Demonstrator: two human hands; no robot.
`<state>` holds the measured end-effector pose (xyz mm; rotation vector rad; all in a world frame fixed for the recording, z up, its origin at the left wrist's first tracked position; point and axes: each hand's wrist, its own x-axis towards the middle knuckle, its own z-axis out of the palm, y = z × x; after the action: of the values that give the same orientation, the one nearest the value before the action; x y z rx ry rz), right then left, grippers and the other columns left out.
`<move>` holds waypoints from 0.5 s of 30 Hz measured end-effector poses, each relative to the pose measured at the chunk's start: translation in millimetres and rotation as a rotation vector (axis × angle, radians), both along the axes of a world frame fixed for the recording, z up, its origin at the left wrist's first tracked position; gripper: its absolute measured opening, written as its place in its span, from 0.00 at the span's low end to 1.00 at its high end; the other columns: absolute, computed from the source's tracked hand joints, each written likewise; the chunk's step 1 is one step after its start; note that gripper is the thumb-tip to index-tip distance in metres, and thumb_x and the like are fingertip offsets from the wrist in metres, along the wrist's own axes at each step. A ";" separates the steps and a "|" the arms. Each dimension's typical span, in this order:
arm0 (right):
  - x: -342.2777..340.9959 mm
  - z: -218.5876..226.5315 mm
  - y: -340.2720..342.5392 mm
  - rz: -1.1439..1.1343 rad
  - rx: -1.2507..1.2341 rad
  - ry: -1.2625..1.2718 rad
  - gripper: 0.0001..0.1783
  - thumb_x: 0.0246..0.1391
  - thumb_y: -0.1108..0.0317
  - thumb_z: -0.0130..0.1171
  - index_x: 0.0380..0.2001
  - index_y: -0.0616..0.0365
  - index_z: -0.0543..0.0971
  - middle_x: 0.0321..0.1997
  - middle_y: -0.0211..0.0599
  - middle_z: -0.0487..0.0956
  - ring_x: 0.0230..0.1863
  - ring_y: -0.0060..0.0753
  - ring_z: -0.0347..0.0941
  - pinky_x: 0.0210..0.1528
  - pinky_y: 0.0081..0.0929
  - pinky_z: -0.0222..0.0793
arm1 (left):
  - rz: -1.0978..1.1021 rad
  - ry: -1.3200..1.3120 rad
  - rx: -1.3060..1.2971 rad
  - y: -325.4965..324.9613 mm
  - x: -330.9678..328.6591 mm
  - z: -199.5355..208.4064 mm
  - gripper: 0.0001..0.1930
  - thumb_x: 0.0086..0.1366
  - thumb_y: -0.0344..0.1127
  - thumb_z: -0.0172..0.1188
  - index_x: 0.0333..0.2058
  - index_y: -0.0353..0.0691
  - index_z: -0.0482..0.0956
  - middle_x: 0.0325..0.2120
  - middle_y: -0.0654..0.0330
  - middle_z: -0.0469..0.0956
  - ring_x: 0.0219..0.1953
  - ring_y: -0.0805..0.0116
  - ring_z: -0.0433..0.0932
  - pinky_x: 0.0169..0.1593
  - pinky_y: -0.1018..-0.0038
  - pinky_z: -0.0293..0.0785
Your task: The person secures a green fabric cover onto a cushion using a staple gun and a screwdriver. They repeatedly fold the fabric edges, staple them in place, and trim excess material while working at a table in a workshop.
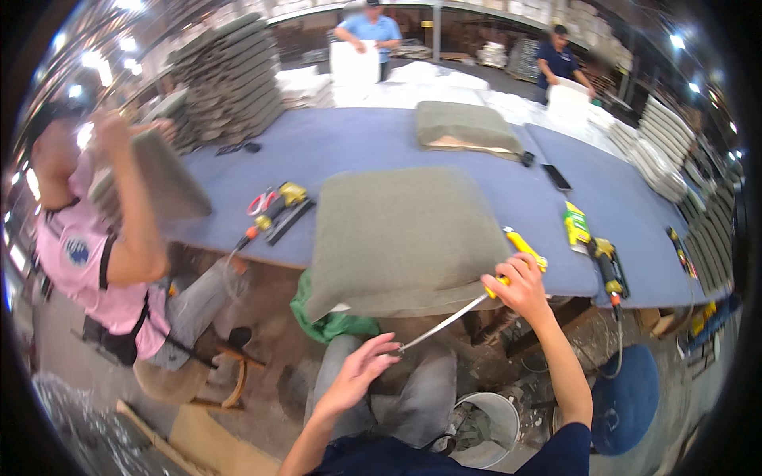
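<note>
A grey-green fabric cushion lies in front of me, its near edge overhanging the blue table. My right hand is closed around a long thin tool with a yellow handle and a pale metal shaft; its exact kind is unclear. The shaft slants down toward my left hand, whose fingers are stretched out beside its tip. Whether they touch the tip, I cannot tell. Just beyond my right hand lies a yellow-handled hand tool, partly hidden by my fingers.
Staple guns with hoses lie right and left of the cushion. Behind them are a phone, a yellow-green box and another cushion. A co-worker in pink handles a cushion at left. A white bucket stands below.
</note>
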<state>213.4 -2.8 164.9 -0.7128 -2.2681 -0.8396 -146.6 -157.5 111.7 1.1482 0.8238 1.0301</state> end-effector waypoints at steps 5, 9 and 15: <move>-32.2 -4.9 -37.7 0.062 0.009 -0.063 0.13 0.43 0.70 0.67 0.35 0.44 0.81 0.36 0.31 0.74 0.42 0.36 0.74 0.53 0.48 0.70 | -0.084 0.054 0.127 -13.8 5.6 -11.4 0.26 0.75 0.37 0.57 0.67 0.34 0.66 0.51 0.53 0.79 0.42 0.74 0.81 0.44 0.74 0.78; -13.2 -19.3 -34.1 0.068 0.071 -0.099 0.10 0.56 0.70 0.63 0.42 0.53 0.81 0.40 0.42 0.76 0.45 0.47 0.75 0.56 0.53 0.69 | -0.056 0.078 0.152 -24.0 -19.3 -1.4 0.14 0.71 0.31 0.59 0.49 0.29 0.83 0.31 0.58 0.84 0.27 0.76 0.80 0.30 0.77 0.76; 60.3 3.1 51.7 -0.270 0.062 0.058 0.14 0.54 0.58 0.73 0.38 0.53 0.83 0.34 0.40 0.81 0.38 0.45 0.77 0.43 0.44 0.73 | 0.299 0.365 0.089 -53.3 -89.6 -36.8 0.14 0.71 0.36 0.60 0.48 0.31 0.85 0.36 0.51 0.85 0.35 0.59 0.85 0.40 0.67 0.79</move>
<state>273.6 48.9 168.1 -1.0173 -2.1136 -0.9954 -236.2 -210.8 74.9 1.3386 1.2786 1.1248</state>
